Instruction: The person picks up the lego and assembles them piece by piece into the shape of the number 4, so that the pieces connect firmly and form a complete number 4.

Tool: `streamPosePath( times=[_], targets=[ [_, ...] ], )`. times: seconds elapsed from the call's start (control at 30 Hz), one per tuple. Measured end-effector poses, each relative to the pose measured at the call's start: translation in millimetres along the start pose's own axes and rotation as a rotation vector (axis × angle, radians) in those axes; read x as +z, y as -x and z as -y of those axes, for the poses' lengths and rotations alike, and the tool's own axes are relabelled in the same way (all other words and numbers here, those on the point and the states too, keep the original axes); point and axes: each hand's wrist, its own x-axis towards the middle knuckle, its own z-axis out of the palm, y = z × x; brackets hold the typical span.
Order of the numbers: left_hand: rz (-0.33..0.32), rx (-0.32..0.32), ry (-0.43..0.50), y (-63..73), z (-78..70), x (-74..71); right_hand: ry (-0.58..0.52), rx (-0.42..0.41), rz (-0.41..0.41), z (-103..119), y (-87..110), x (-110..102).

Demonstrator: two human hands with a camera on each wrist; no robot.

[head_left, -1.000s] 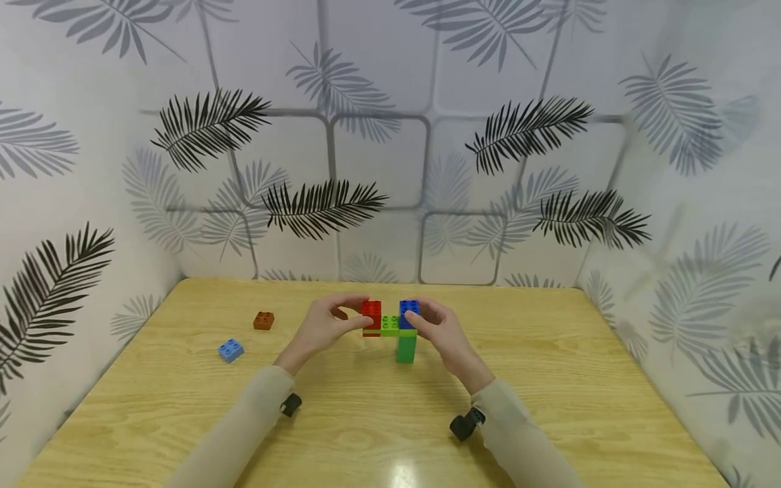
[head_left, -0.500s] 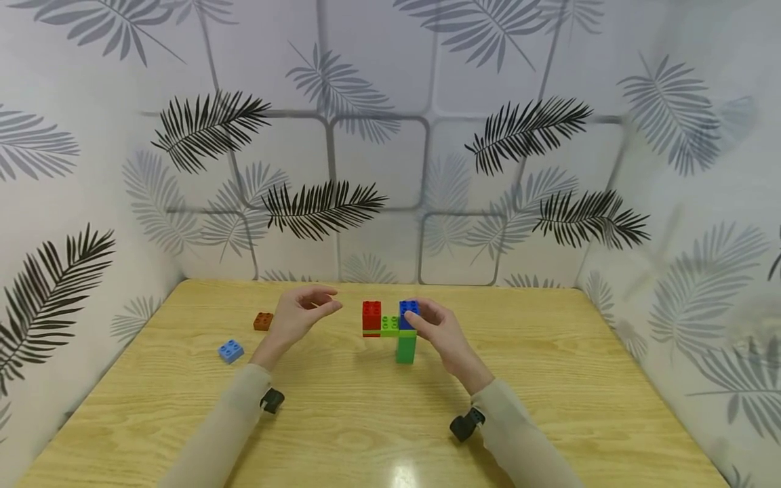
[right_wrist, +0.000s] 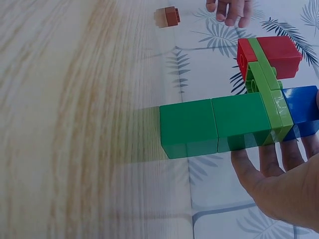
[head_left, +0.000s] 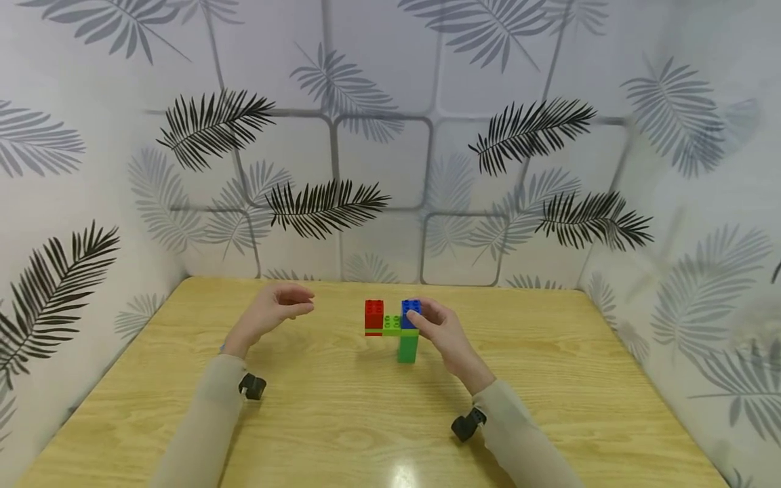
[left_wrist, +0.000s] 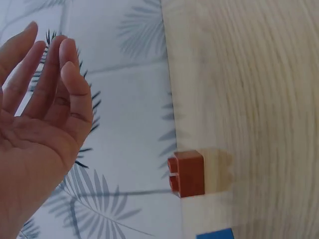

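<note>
A small toy-brick build stands on the table. Two stacked green bricks point(right_wrist: 214, 127) bear a long lime-green brick point(head_left: 392, 325). A blue brick point(head_left: 411, 314) sits on its right end, and a red brick point(head_left: 374, 313) on its left end. More red shows beneath that left end in the right wrist view. My right hand point(head_left: 448, 335) pinches the blue brick with the thumb in front, other fingers behind along the build. Left of the build, my left hand point(head_left: 268, 317) hovers above the table, fingers loosely curved and holding nothing.
An orange-brown brick point(left_wrist: 189, 174) lies on the table near a light blue brick point(left_wrist: 215, 234), which the frame edge cuts off. In the head view the left hand and wrist cover most of both. A leaf-patterned wall point(head_left: 378, 244) closes off the table point(head_left: 537, 352) at the back.
My left hand has let go of the red brick and moved left, over the loose bricks. The right hand and the build have stayed in place.
</note>
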Motion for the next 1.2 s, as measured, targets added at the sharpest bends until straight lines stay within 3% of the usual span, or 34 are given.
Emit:
streamPosePath(
  times=[0.17, 0.43, 0.87, 1.03, 1.2],
  targets=[
    [0.014, -0.097, -0.043, 2.3, 11.0, -17.6, -0.008, -0.003, 0.003, 1, 0.1, 1],
    [-0.003, -0.146, -0.174, 7.5, 28.8, -38.4, -0.005, -0.008, -0.006, -1, -1.0, 0],
    [-0.033, -0.263, -0.213, 13.6, 38.9, -40.3, -0.008, -0.009, -0.004, 1, -0.7, -1],
    [0.059, -0.236, -0.241, 9.9, 42.4, -39.7, -0.016, -0.001, -0.009, 0, -1.2, -2],
    [0.122, -0.186, -0.190, 9.5, 47.8, -39.1, -0.021, 0.018, -0.008, 1, 0.5, -1]
  ],
)
